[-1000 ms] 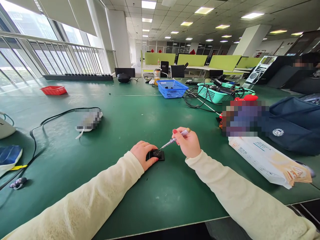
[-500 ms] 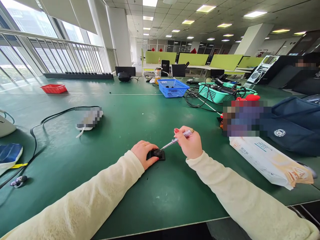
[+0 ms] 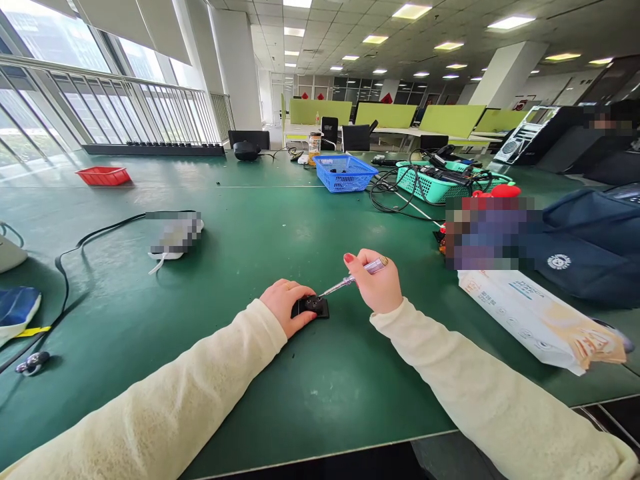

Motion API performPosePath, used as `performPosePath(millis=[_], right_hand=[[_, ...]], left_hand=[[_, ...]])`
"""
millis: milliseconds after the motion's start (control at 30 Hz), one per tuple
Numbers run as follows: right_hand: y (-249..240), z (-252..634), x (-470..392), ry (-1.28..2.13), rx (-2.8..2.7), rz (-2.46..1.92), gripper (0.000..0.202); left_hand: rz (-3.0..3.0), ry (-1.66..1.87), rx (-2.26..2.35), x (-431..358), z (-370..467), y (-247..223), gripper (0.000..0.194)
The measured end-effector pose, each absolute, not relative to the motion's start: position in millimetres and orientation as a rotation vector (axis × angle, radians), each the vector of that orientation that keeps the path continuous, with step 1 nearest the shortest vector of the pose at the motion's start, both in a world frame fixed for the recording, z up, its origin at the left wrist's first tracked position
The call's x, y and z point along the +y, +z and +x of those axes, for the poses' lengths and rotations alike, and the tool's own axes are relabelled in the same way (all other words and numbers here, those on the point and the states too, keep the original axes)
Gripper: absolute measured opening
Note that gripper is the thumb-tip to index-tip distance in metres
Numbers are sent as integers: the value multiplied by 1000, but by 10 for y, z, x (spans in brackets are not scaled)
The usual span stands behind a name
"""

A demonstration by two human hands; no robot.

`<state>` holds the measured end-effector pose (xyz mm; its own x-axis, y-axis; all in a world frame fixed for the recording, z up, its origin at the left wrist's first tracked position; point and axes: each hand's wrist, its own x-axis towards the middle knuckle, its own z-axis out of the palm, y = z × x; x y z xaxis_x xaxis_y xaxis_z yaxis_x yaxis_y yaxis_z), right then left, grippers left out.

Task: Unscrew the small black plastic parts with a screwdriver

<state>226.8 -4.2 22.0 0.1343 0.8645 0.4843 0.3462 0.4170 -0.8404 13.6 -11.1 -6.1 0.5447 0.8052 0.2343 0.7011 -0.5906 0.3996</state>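
Observation:
On the green table [image 3: 250, 233] lies a small black part with a flat square base [image 3: 323, 309], near the middle of the view. My left hand [image 3: 287, 303] grips it from the left, thumb on the near side and fingers on the far side, covering part of it. A screwdriver with a clear handle [image 3: 374, 267] is held in my right hand [image 3: 383, 283], fingers closed round the handle. Its thin metal shaft slants down to the left, and the tip meets or nearly meets the far top edge of the black part; exact contact cannot be made out.
Farther back stand a blue basket [image 3: 345, 175], a green basket [image 3: 425, 183] heaped with cables, and a red tray [image 3: 103, 176]. To the right lie a white packet [image 3: 525, 317] and a dark blue bag [image 3: 595, 247]. A black cord [image 3: 67, 283] runs along the left.
The screwdriver tip has shifted slightly toward the far edge of the black part. Both hands keep their grips; the whole view has moved a little.

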Motion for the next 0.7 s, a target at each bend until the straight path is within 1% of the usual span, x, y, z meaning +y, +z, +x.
performPosePath(millis=[133, 300, 433, 500, 633, 700], right_hand=[[198, 2281, 42, 626, -1388, -1184, 71], [58, 2321, 244, 858, -1256, -1219, 72], [15, 2321, 277, 974, -1208, -1209, 65], [72, 2304, 209, 961, -1226, -1157, 61], [242, 2276, 21, 808, -1488, -1040, 65], [290, 2272, -32, 789, -1540, -1002, 65]], left_hand=[[2518, 596, 1249, -109, 136, -66, 31], [2520, 604, 1252, -109, 131, -69, 30], [2519, 600, 1250, -110, 125, -64, 32], [2517, 605, 1248, -110, 124, -67, 31], [2512, 617, 1247, -105, 124, -83, 30], [2509, 617, 1246, -100, 122, -89, 30]])
